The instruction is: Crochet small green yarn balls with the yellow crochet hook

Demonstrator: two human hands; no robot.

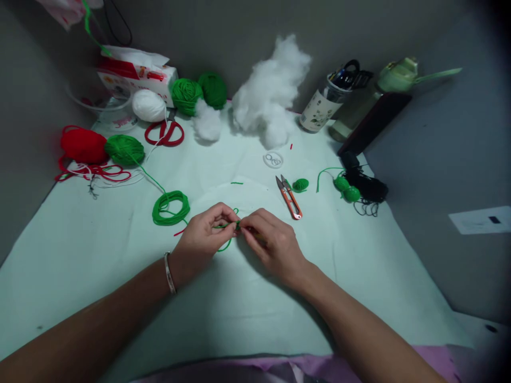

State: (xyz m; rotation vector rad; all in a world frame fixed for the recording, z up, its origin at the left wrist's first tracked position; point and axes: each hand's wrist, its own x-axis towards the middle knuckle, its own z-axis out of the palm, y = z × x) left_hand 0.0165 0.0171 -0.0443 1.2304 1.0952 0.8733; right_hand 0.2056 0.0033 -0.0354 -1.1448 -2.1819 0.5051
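Note:
My left hand [207,229] is closed in a pinch on green yarn [224,247], which loops out around its fingertips. Touching it at the fingertips, my right hand [275,239] is closed around a thin yellowish tool [260,237] that looks like a crochet hook; most of it is hidden by the fingers. A small bit of green work [238,225] sits between the two hands, its shape hard to make out. A loose coil of green yarn [159,217] lies left of my left hand, with its strand leading back to a green ball [124,150].
Orange thread snips [290,199] and a small green piece [301,184] lie beyond my right hand. Green balls with black cord [367,183] are further right. Red scissors [164,140], red yarn [83,144], white stuffing [265,90], a pen cup [319,111] and a bottle [353,117] stand behind.

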